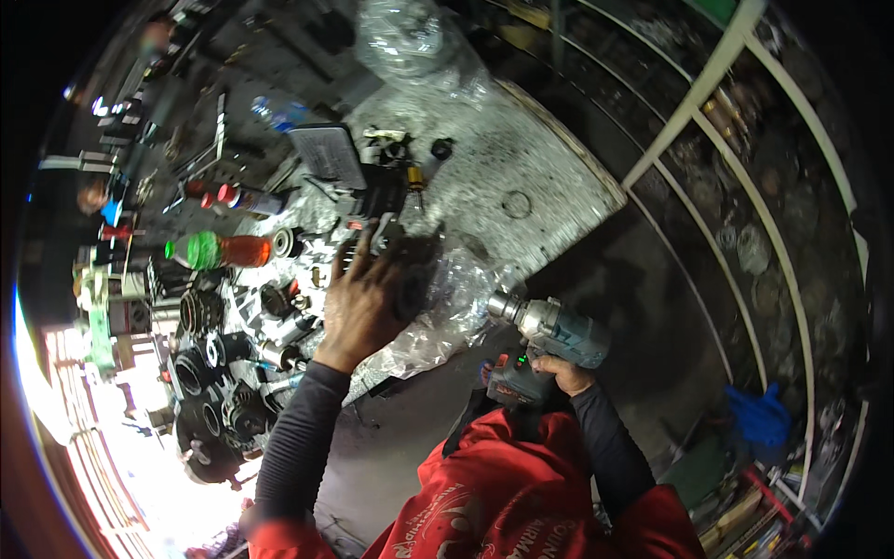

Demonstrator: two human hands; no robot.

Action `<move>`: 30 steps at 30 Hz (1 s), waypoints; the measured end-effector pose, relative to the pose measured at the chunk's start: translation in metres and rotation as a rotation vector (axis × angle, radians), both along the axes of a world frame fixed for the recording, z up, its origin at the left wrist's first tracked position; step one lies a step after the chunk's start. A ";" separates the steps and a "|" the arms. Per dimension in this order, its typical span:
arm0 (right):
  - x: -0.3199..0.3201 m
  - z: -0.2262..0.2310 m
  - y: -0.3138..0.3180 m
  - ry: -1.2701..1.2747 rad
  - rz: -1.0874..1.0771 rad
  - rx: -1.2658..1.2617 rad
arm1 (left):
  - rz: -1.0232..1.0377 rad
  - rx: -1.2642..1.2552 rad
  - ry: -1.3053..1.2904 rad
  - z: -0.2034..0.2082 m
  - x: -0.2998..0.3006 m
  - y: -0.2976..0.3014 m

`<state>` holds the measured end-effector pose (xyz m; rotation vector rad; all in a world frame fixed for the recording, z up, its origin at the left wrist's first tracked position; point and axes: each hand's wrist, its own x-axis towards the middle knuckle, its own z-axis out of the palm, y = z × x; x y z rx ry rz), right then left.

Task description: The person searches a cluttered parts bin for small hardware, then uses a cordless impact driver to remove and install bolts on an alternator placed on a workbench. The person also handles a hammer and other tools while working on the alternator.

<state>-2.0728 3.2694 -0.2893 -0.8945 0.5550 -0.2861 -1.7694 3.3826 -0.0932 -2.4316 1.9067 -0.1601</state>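
Observation:
My right hand (564, 375) grips a cordless impact wrench (557, 331) by its handle, in front of my body and off the table's near edge. The wrench has a grey-teal body, a silver nose pointing left and a dark battery at its base. My left hand (363, 306) reaches over the table with its fingers stretched out and apart, above small metal parts. Its fingertips are near an open dark case (328, 156), and slight blur hides whether they touch anything. Beside this hand lies a crumpled clear plastic bag (452, 307).
On the worn table (559, 200) lie a thin ring (517, 205) and a yellow-handled tool (415, 180). Left stand a bottle of orange-red liquid (244, 250), red-capped cans (247, 199) and several dark round machine parts (247, 410). Metal shelving (736, 168) rises at right; plastic wrap (400, 42) is at the far end.

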 end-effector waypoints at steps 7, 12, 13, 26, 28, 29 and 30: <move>-0.027 -0.015 0.009 0.067 -0.018 0.110 | -0.001 0.064 -0.006 0.004 -0.003 -0.008; -0.024 -0.005 0.007 -0.061 -0.100 0.031 | -0.008 0.096 0.031 0.007 -0.002 -0.006; -0.022 -0.001 0.006 -0.083 -0.123 0.027 | -0.001 0.114 0.054 0.009 -0.001 -0.005; 0.014 0.000 0.011 -0.029 0.071 -0.214 | 0.024 0.150 0.074 0.011 0.003 0.002; 0.016 0.016 0.005 0.032 0.080 -0.317 | 0.004 0.133 0.031 0.010 0.004 0.003; 0.013 0.026 0.000 0.008 0.053 -0.439 | -0.011 0.069 0.067 0.009 0.004 0.004; 0.010 0.038 -0.005 0.022 0.048 -0.413 | -0.027 0.015 0.072 0.008 0.005 0.005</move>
